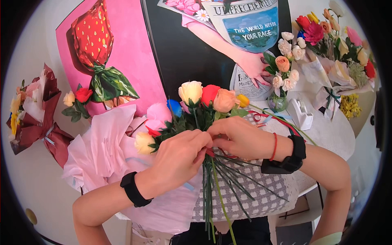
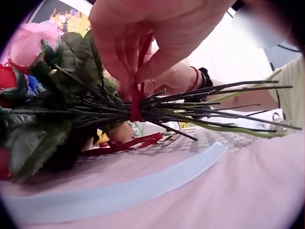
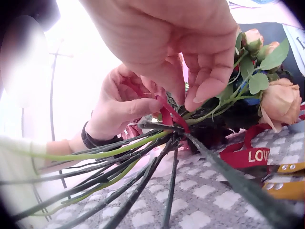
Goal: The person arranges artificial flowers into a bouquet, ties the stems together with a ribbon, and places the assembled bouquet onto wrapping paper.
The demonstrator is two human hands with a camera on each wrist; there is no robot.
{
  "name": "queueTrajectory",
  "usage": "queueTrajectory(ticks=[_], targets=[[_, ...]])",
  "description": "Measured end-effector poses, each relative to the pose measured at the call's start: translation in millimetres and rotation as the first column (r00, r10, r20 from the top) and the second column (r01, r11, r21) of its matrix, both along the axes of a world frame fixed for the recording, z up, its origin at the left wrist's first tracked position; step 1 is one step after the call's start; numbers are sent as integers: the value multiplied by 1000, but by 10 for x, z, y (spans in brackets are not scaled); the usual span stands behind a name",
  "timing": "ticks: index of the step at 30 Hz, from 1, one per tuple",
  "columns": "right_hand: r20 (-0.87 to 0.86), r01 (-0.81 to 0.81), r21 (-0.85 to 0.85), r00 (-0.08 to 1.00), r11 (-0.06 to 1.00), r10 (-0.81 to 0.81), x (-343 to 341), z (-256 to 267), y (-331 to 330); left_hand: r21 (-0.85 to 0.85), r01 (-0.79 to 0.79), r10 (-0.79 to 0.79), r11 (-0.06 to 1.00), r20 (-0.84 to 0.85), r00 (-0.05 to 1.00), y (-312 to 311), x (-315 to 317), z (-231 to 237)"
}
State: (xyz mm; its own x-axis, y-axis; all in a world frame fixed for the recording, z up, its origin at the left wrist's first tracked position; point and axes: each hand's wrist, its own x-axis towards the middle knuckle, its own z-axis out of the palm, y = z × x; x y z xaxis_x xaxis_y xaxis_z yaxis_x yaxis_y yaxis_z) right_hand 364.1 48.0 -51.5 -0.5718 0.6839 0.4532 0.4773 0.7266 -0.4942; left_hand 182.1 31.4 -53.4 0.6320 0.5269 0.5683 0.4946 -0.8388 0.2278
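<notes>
Checked cloth (image 1: 265, 206) — two hands (image 1: 177, 153) (image 1: 241, 136), one red ribbon (image 2: 136, 112) round one bouquet (image 1: 185, 118).

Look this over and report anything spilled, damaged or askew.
Nothing looks spilled or broken. The bouquet has stems fanning unevenly past the red ribbon, the pink wrapping paper lies crumpled, and a pale blue ribbon sits loose on it. Untidy, but probably just ordinary mid-work mess.
</notes>
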Motion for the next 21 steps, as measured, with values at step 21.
queueTrajectory(ticks=[21], targets=[[292, 99, 310, 937, 946, -194, 128, 8, -79, 59, -151, 159, 987, -186, 970, -6, -214, 65]])
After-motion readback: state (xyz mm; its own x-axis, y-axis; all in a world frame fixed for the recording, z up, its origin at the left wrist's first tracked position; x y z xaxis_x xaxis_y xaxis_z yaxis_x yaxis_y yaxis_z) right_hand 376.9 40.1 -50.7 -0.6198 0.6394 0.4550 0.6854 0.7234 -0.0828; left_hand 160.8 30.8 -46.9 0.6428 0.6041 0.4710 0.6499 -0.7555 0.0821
